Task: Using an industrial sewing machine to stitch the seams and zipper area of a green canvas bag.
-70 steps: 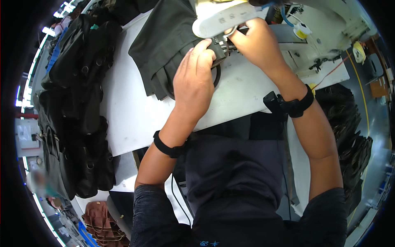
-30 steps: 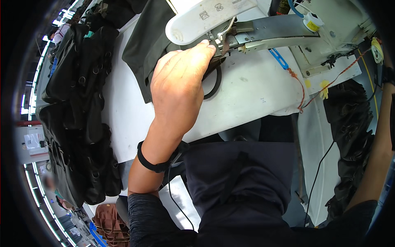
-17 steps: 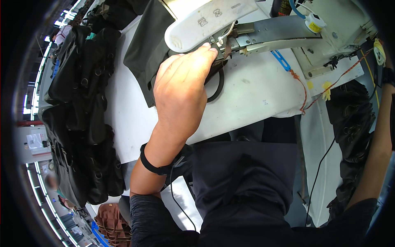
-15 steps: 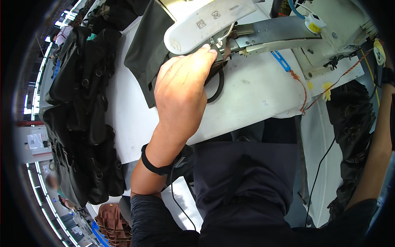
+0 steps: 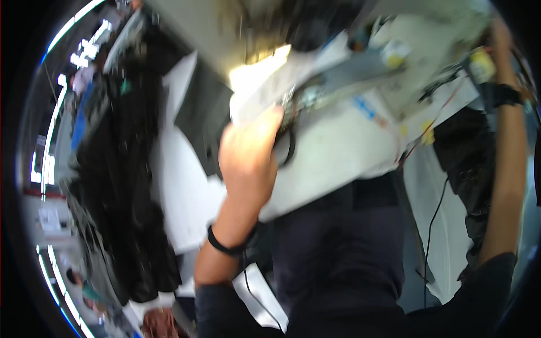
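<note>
My left hand (image 5: 248, 152) is closed on a dark grey-green fabric piece (image 5: 200, 107) at the head of a sewing machine (image 5: 355, 70). Its fingertips sit close to the needle area, where blur hides the details. A black loop (image 5: 290, 147) sticks out of the work beside the fingers. My right hand (image 5: 500, 48) is stretched out to the far right, by the machine's end. It is smeared by motion and its fingers cannot be made out.
A pile of dark bags (image 5: 121, 186) lies along the left. More dark pieces (image 5: 465, 152) hang at the right. A blue tool (image 5: 365, 107) on a cord rests on the white table (image 5: 332, 141). A bright lamp (image 5: 259, 70) shines above the machine.
The view has tilted up and blurred, so the table sits lower. My right hand has come into view at the upper right. My left hand stays at the fabric.
</note>
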Tool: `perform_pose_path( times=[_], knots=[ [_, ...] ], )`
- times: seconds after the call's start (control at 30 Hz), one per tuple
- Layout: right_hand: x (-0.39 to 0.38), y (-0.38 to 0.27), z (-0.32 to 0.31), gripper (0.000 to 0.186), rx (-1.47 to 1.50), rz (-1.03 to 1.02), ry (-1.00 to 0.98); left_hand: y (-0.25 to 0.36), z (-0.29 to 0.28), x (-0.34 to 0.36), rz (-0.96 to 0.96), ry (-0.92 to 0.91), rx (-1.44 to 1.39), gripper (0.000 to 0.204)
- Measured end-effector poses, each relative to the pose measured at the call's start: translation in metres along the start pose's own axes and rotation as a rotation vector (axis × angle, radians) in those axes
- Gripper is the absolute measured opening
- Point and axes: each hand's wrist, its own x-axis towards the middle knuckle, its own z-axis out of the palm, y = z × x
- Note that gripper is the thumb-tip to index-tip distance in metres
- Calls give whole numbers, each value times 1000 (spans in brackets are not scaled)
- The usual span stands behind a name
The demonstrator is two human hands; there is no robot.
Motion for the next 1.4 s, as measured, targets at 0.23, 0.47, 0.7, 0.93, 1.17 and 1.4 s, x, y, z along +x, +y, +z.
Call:
perform_pose_path(
  times=[0.23,0.47,0.7,0.93,1.17,1.4],
  knots=[
    [78,-2,-105,64,163,480,-136,16,23,-12,0,110,-129,44],
    [137,5,-70,57,-76,417,-401,12,23,-9,22,148,-109,44],
    [47,17,-47,47,55,307,337,-3,40,-3,14,231,-143,38],
    [-90,-133,-86,22,423,126,359,-6,45,-17,14,259,-90,43],
    [-201,-270,47,8,367,-305,-144,-2,57,-17,36,295,-90,37],
    [-201,-284,90,16,613,52,-131,-8,51,-15,37,258,-64,38]
  ],
)
